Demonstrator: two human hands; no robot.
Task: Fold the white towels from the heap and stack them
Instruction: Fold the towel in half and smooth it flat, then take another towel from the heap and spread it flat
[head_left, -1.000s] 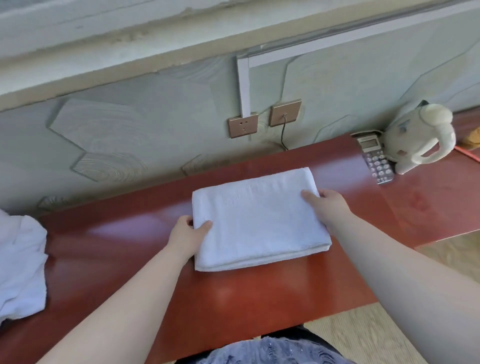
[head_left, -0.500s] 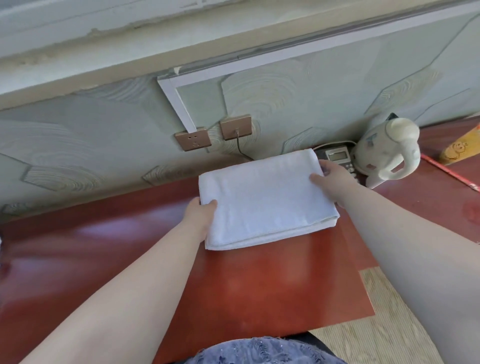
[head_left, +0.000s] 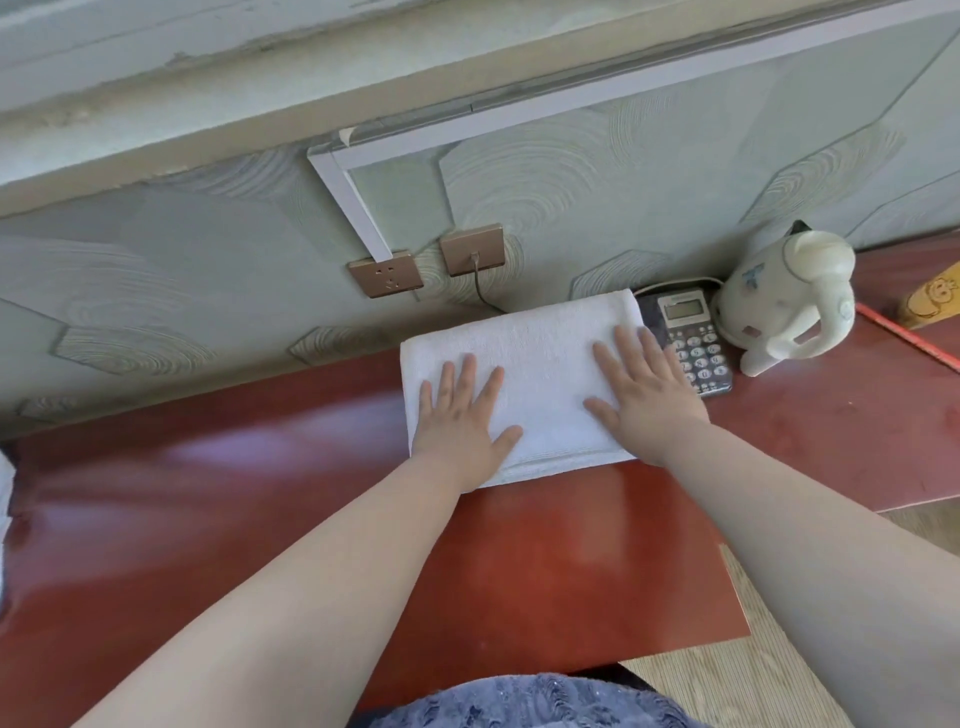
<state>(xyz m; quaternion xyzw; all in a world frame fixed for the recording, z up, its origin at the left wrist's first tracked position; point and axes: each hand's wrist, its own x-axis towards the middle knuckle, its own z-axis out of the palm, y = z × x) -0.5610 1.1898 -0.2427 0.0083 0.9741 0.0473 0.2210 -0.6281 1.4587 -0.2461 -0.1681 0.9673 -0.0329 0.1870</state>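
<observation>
At the far left edge, about nine o'clock from the folded towel, a sliver of white cloth shows; it is probably the heap, though too little is visible to be sure. The worktop is a glossy red-brown board, smooth enough to throw back a pale sheen, so cloth should slide on it easily. On the patterned wall at eleven o'clock from the towel are two bronze sockets, the right one with a dark cable plugged in.

The left hand lies flat on the towel's left half, fingers spread and straight, grasping nothing. This looks like pressing to flatten the layers and set the creases. The towel is a thick white terry rectangle, nubbly and soft. Its layered edges face six o'clock and its far edge is against the wall at the back of the worktop, which looks like the spot for the stack. The right hand presses the right half in the same released, flat way.

At three o'clock, just beside the towel, lies a dark phone with round keys. Beyond it stands a cream plastic kettle, rounded and smooth.
</observation>
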